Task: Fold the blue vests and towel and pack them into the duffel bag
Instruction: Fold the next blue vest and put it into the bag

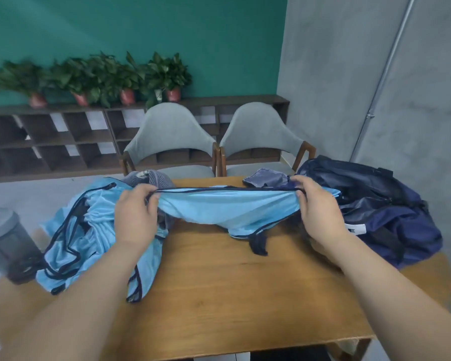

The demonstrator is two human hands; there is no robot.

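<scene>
Blue vest: light-blue mesh with navy trim. The held vest (227, 209) is stretched by its top hem between both hands and sags in the middle, so its lower end touches the counter (232, 295). I'd guess it's pulled taut to square the edge up before the first fold.
Left grip: the left hand (137, 217) has its fingers curled round one end of the hem, clenched on the fabric.
Right grip: the right hand (314, 212) is grasping the other end of the same hem, right beside the bag.
Vest pile: the rest of the vests (89, 238) are heaped unfolded on the left side of the counter. They're probably parked there to keep the middle free.
Duffel bag: the navy duffel bag (391, 209) is slumped on the right end. I can't tell from here whether the zip is open.
Grey bundle: the grey bundle (146, 178) sits at the far edge behind the left hand. It might be the towel, honestly not sure.
Open room: there's bare wood in the near middle, between the pile and the bag, which looks like enough to lay the vest flat.
Edges: the pile hangs over the left edge and could slide off if tugged. Two chairs (172, 142) sit at the far side.
</scene>
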